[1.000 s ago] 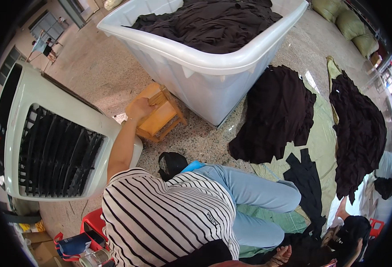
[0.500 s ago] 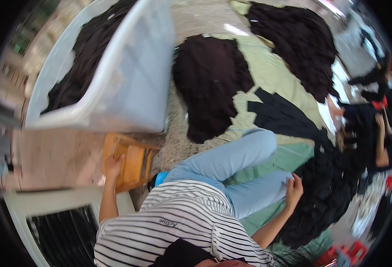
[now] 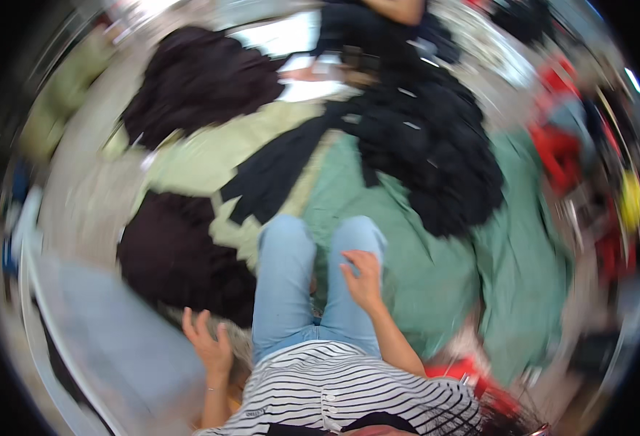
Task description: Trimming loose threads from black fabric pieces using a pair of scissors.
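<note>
Around us lay dark garment piles [image 3: 429, 138] on a green sheet [image 3: 421, 276] and a pale yellow cloth [image 3: 211, 160], spread over the floor, all blurred. A white tub [image 3: 94, 341] stood at our left. Our left hand [image 3: 207, 343] hung spread and empty beside another dark pile [image 3: 182, 254]. Our right hand [image 3: 363, 280], fingers loosely apart, rested at our blue-jeaned knee [image 3: 356, 240].

Green sheet [image 3: 407, 269] covers the floor, pale yellow-green cloth [image 3: 211, 163] beside it. Dark garment piles: one upper left [image 3: 196, 83], one lower left [image 3: 174, 254], a big black heap [image 3: 436, 152] upper right. White tub wall [image 3: 109, 349] lower left (blurred).
</note>
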Motion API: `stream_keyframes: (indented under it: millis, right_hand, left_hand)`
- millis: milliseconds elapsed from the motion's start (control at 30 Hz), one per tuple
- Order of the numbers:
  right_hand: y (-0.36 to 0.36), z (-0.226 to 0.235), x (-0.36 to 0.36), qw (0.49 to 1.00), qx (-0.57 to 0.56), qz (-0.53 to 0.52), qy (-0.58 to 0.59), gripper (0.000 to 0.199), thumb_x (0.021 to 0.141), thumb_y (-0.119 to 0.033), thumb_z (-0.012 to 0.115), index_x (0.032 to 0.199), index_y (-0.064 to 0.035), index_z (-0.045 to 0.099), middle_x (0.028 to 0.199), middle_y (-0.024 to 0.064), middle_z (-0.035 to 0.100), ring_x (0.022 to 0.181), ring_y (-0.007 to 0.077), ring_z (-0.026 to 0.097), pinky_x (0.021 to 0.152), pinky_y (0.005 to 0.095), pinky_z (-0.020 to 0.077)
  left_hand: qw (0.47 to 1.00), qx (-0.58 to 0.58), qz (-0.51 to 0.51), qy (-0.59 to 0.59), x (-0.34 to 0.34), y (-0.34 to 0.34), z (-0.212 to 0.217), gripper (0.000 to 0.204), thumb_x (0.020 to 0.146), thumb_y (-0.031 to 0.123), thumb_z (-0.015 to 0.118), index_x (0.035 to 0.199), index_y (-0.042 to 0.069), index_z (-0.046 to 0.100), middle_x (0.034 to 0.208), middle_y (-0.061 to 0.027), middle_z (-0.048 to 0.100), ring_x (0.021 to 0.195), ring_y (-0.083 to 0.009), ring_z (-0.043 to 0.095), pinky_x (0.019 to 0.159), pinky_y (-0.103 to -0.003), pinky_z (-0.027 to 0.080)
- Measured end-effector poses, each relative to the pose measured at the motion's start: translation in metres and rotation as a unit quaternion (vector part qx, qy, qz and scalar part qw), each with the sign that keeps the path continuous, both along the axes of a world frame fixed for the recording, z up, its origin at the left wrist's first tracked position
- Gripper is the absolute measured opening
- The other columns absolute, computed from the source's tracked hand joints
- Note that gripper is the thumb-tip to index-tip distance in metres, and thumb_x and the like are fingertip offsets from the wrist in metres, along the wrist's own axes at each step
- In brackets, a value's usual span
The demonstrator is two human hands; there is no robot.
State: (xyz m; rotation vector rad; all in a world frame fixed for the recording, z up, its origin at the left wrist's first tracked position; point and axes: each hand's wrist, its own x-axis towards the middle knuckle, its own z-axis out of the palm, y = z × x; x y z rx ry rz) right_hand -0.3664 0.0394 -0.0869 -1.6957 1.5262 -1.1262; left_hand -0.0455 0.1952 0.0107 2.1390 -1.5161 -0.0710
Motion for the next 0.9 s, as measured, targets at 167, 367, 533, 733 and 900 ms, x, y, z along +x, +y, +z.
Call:
stream_keyframes:
  millis: [167,367,533,733,900]
  right_hand:
    - [0.08,0.006,0.011,0.989,0.021,-0.137,-0.059,0.024,0.089,-0.015,0.066,0.113,-0.0113,0.068,0.109,0.0061,0.066,0.108,0.0265,0.061,0.108,0.0499,0.0337]
    - [0.179,0.038,0.019,0.915,0.071,-0.343,-0.2,0.023,0.089,-0.015,0.066,0.11,-0.008,0.07,0.104,0.0081,0.066,0.099,0.0265,0.062,0.091,0.0387,0.0469]
    - [0.269,0.054,0.089,0.832,0.149,-0.529,-0.07,0.026,0.09,-0.019,0.064,0.114,-0.0102,0.069,0.102,0.0071,0.066,0.101,0.0275,0.059,0.093,0.0396,0.0446]
    - [0.331,0.057,0.158,0.65,0.126,-0.749,0.017,0.02,0.089,-0.01,0.066,0.109,-0.0058,0.068,0.1,0.0132,0.065,0.097,0.0312,0.062,0.083,0.0388,0.0509]
    - [0.383,0.041,0.24,0.7,0.287,-0.616,0.221,0.058,0.083,-0.014,0.073,0.137,-0.0145,0.052,0.136,0.0107,0.05,0.13,0.0267,0.047,0.107,0.049,0.039]
  left_hand:
    - [0.933,0.053,-0.34,0.103,-0.051,-0.128,-0.045,0.036,0.086,0.006,0.068,0.12,-0.002,0.059,0.149,-0.0253,0.035,0.137,-0.0416,0.036,0.11,-0.049,0.035]
    - [0.766,0.005,-0.64,0.063,-0.131,-0.232,-0.078,0.045,0.089,0.009,0.066,0.131,0.0,0.053,0.152,-0.024,0.036,0.137,-0.0433,0.038,0.113,-0.056,0.029]
    - [0.655,0.012,-0.733,-0.182,-0.192,-0.246,-0.096,0.048,0.086,0.023,0.068,0.13,0.008,0.057,0.149,-0.0153,0.045,0.136,-0.0301,0.045,0.118,-0.059,0.011]
    - [0.618,0.071,-0.746,-0.24,-0.223,-0.254,-0.111,0.037,0.084,0.026,0.07,0.116,0.008,0.066,0.119,-0.0105,0.065,0.119,-0.0286,0.056,0.118,-0.058,0.014]
    - [0.608,0.035,-0.77,-0.193,-0.228,-0.266,-0.129,0.03,0.084,0.028,0.07,0.107,0.008,0.069,0.108,-0.0082,0.069,0.113,-0.0271,0.059,0.118,-0.056,0.018]
